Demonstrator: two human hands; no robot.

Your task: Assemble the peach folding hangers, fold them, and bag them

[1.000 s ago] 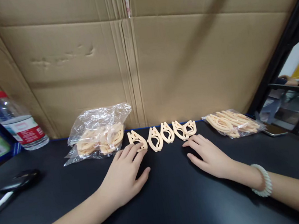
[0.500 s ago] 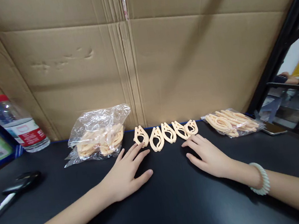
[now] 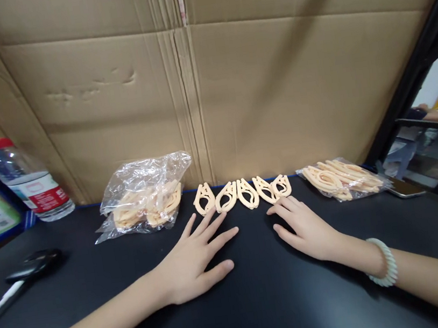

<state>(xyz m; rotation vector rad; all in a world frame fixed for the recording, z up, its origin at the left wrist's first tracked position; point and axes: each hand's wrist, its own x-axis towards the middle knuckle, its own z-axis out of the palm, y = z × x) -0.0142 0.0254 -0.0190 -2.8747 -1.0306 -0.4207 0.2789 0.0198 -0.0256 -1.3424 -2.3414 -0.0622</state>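
Note:
Several beige folding clothes hangers, folded up, lie in a row along the back of the black table. My left hand (image 3: 193,257) is open, palm down with fingers spread. Its fingertips reach the near ends of the leftmost folded hanger (image 3: 200,205) and the second folded hanger (image 3: 229,191). A middle hanger (image 3: 247,193) lies between my hands, untouched. My right hand (image 3: 307,227), a pale coiled band on its wrist, rests open with its fingertips at the near ends of the two rightmost hangers (image 3: 281,186), which overlap. Neither hand holds anything.
A clear plastic bag of hangers (image 3: 147,204) lies at left and another bag of hangers (image 3: 341,179) at right, beside a phone-like flat object (image 3: 405,187). A water bottle (image 3: 38,186) and a black mouse-like device with white cable (image 3: 33,265) are far left. Cardboard (image 3: 293,83) walls the back.
The second hanger from the left has moved back, level with the others. My left hand has shifted slightly right and nearer, with fingers spread wider. My right hand has stayed almost still.

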